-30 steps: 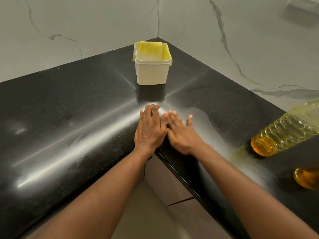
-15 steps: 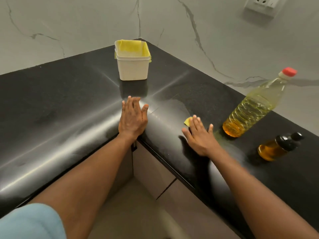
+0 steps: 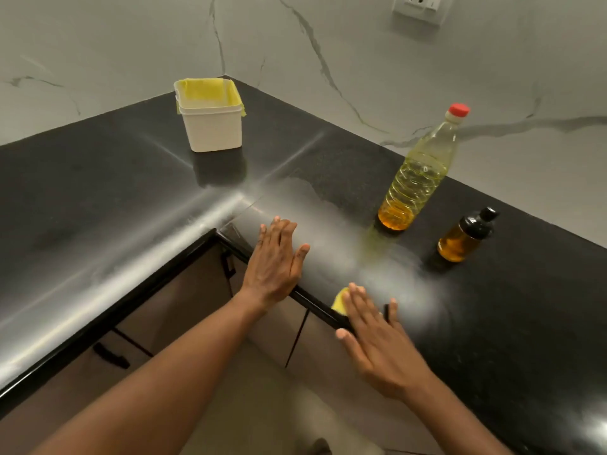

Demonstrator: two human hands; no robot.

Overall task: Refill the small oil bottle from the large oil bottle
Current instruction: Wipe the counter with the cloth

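Observation:
The large oil bottle, clear plastic with a red cap, stands upright on the black countertop; amber oil fills only its bottom. Right of it stands the small oil bottle, dark-capped and partly full of amber oil. My left hand lies flat on the counter's inner corner, fingers together, holding nothing. My right hand rests flat at the front edge, its fingertips over a small yellow piece that it does not grip. Both hands are well short of the bottles.
A white tub with a yellow cloth draped inside stands in the back corner. A wall socket sits above the bottles on the marble wall. Cabinet doors with dark handles lie below the counter edge.
My hands, side by side a second ago, have parted; the right one has slid right along the counter edge with the yellow piece under it. The view swung right, bringing both bottles in.

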